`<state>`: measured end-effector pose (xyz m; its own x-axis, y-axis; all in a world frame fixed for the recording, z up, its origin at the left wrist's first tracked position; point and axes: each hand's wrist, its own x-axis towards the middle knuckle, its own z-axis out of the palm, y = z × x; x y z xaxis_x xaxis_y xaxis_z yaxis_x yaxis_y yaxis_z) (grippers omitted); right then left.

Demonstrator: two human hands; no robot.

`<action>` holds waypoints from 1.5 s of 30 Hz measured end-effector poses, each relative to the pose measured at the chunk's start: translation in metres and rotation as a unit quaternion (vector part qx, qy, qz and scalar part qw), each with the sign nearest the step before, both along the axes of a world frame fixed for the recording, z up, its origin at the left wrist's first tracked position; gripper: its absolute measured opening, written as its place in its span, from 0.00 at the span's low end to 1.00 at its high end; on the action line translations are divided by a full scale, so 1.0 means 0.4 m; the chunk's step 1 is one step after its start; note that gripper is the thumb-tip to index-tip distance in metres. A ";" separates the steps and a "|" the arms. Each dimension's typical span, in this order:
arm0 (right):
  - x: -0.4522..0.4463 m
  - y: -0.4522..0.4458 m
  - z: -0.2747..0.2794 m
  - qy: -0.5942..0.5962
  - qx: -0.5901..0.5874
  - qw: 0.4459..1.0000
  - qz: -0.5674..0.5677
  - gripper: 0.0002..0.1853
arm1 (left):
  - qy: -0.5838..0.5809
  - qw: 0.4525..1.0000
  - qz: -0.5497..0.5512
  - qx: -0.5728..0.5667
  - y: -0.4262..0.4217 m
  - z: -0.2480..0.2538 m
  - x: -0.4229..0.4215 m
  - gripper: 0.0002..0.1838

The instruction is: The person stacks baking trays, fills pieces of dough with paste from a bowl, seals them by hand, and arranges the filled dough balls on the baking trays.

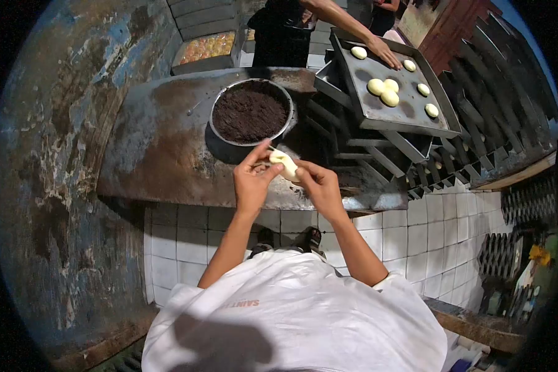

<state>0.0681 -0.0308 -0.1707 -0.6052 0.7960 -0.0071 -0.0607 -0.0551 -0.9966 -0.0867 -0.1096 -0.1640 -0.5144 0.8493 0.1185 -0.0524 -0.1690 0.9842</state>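
A piece of pale dough [284,165] is held in the air between my two hands, just in front of the table's bowl. My left hand [254,177] grips its left side, fingers wrapped round it. A thin stick-like thing shows at the left fingertips; its kind is unclear. With thumb and fingers my right hand [319,186] pinches the dough's right end. The dough looks folded, with an opening at its top left. Just beyond my hands stands a round metal bowl [212,121] full of dark brown crumbly filling [251,111].
Stacked metal trays stand at the right; the top tray [378,118] bears several dough balls [389,98]. A co-worker's hand [383,51] reaches over it. The worn table [161,142] meets a peeling wall [49,155] at left. Behind is a tray of small baked-looking pieces [208,48].
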 end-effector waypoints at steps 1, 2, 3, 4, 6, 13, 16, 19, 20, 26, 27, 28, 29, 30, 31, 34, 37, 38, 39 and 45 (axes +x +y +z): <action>-0.016 -0.023 0.005 0.001 0.003 1.000 -0.004 0.19 | -0.103 0.992 0.050 0.054 0.001 -0.006 -0.005 0.32; -0.032 -0.051 0.012 -0.017 0.095 0.995 -0.027 0.20 | -0.129 0.986 0.060 0.092 -0.004 -0.009 -0.011 0.28; -0.051 -0.076 0.027 -0.037 0.185 0.981 -0.052 0.20 | -0.129 0.986 0.053 0.092 -0.004 -0.015 -0.017 0.28; -0.070 -0.085 0.017 -0.018 0.222 0.972 -0.073 0.20 | -0.204 0.971 0.033 0.123 -0.008 -0.023 -0.019 0.25; -0.074 -0.106 0.060 -0.072 0.247 0.963 -0.082 0.19 | -0.254 0.955 0.010 0.150 -0.026 -0.016 -0.009 0.14; -0.104 -0.095 0.112 0.067 0.045 0.995 -0.062 0.12 | -0.164 0.946 -0.171 0.222 -0.079 0.053 -0.030 0.23; -0.131 -0.108 0.089 0.081 0.018 0.995 -0.059 0.16 | -0.231 0.944 -0.129 0.197 -0.068 0.039 -0.045 0.19; -0.155 -0.141 0.095 0.024 0.117 0.986 -0.116 0.22 | -0.327 0.933 -0.077 0.130 -0.066 0.025 -0.055 0.15; -0.156 -0.165 0.112 -0.022 0.203 0.970 -0.130 0.22 | -0.345 0.931 -0.047 0.112 -0.061 0.001 -0.060 0.14; -0.157 -0.172 0.085 -0.149 0.374 0.901 -0.159 0.19 | -0.310 0.932 -0.061 0.179 -0.065 0.007 -0.060 0.11; -0.159 -0.159 0.090 -0.148 0.375 0.902 -0.158 0.19 | -0.310 0.932 -0.060 0.180 -0.070 0.012 -0.064 0.11; -0.165 -0.142 0.098 -0.123 0.429 0.875 -0.189 0.17 | -0.286 0.937 -0.093 0.176 -0.075 0.015 -0.073 0.13; -0.167 -0.136 0.101 -0.111 0.432 0.874 -0.195 0.16 | -0.262 0.941 -0.126 0.172 -0.080 0.019 -0.080 0.14; -0.169 -0.130 0.104 -0.099 0.435 0.872 -0.201 0.15 | -0.240 0.945 -0.137 0.177 -0.080 0.026 -0.084 0.16; -0.171 -0.123 0.107 -0.088 0.438 0.870 -0.207 0.14 | -0.240 0.945 -0.136 0.178 -0.079 0.035 -0.086 0.16; -0.167 -0.121 0.116 -0.014 0.096 0.993 -0.074 0.14 | -0.200 0.945 -0.160 0.205 -0.076 0.052 -0.082 0.17; -0.168 -0.129 0.111 -0.057 0.170 0.973 -0.142 0.18 | -0.325 0.926 -0.101 0.162 -0.072 0.031 -0.075 0.16; -0.176 -0.132 0.104 -0.028 0.147 0.977 -0.150 0.19 | -0.352 0.924 -0.089 0.119 -0.075 0.006 -0.081 0.16; -0.180 -0.133 0.095 -0.027 0.147 0.977 -0.149 0.19 | -0.379 0.919 -0.077 0.076 -0.077 -0.011 -0.088 0.16; -0.162 -0.150 0.092 -0.119 0.295 0.941 -0.114 0.15 | -0.365 0.926 -0.044 0.088 -0.064 -0.028 -0.071 0.14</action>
